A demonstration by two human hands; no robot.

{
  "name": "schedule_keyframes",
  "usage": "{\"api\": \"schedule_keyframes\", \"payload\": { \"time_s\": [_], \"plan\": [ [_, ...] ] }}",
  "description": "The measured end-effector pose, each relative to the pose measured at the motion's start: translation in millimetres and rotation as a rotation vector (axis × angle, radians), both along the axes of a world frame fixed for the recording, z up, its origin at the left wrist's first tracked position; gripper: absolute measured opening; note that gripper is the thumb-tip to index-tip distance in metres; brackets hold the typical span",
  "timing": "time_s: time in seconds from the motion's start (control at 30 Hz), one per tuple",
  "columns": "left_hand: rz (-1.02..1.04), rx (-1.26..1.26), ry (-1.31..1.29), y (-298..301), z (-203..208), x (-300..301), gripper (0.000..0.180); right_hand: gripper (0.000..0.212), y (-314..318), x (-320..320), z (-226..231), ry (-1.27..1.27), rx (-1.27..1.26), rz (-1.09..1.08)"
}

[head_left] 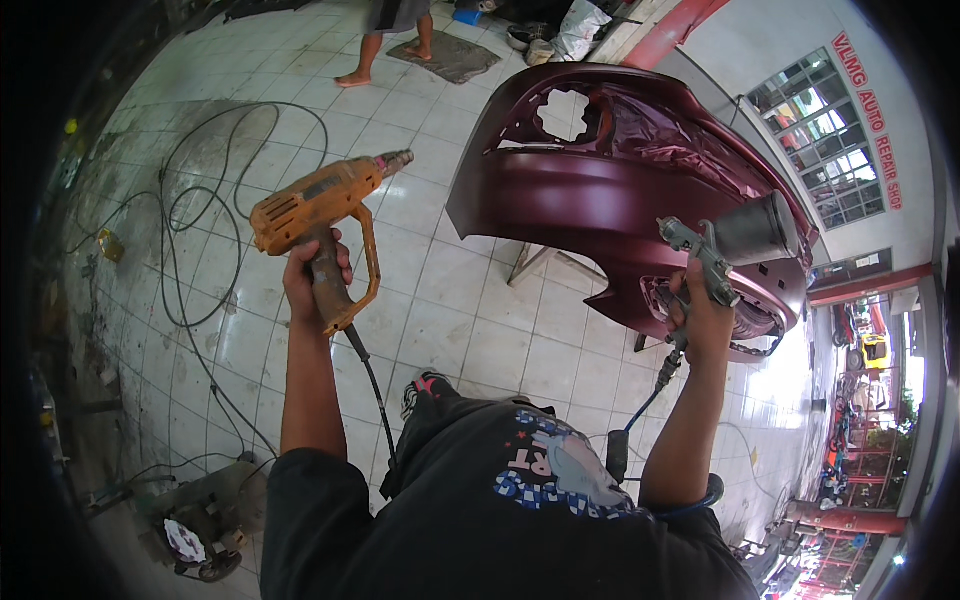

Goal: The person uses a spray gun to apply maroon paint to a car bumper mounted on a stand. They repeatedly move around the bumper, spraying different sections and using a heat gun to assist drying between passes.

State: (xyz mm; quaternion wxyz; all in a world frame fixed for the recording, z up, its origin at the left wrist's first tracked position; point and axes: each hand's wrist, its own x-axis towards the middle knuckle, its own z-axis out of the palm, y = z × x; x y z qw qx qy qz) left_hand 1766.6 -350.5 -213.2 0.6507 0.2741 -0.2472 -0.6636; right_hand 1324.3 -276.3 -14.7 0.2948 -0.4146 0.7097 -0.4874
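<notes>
My left hand is closed round the dark handle of an orange heat gun, whose metal nozzle points up and to the right, toward the bumper. A black cord runs from the handle's end down past my shirt. In my right hand is a paint spray gun with a dark grey cup on its side and a blue air hose at its lower end. Beyond both tools a glossy maroon car bumper rests on a stand. The spray gun and my right hand overlap part of it in view.
Long black cable lies in loops over the white tiled floor at left. A dirty machine stands at lower left. At the top, a barefoot person is by a dark mat. A wall with a window rises at right.
</notes>
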Motion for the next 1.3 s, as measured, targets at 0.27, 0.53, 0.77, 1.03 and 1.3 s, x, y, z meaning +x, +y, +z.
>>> {"api": "schedule_keyframes", "payload": {
  "time_s": [0.27, 0.53, 0.77, 1.03, 1.3],
  "plan": [
    [-0.115, 0.465, -0.270, 26.3, -78.4, 7.2, 0.033, 0.031, 8.7, -1.7, -4.3, 0.099, 0.056, 0.003],
    [-0.091, 0.271, -0.099, 26.5, -44.0, -2.7, 0.038, 0.031, 16.9, -17.6, -21.2, 0.024, 0.062, -0.014],
    [-0.176, -0.108, 0.094, 13.9, 19.7, -10.0, 0.044, 0.028, 19.8, -15.3, -19.5, 0.004, 0.039, -0.003],
    [-0.158, 0.340, -0.289, 30.7, -54.6, -34.4, 0.038, 0.024, 33.2, -33.6, -28.5, -0.023, 0.043, -0.052],
    [-0.090, 0.134, -0.029, 33.0, -47.1, -37.6, 0.042, 0.027, 45.8, -41.5, -29.1, -0.083, 0.037, -0.152]
  ]
}}
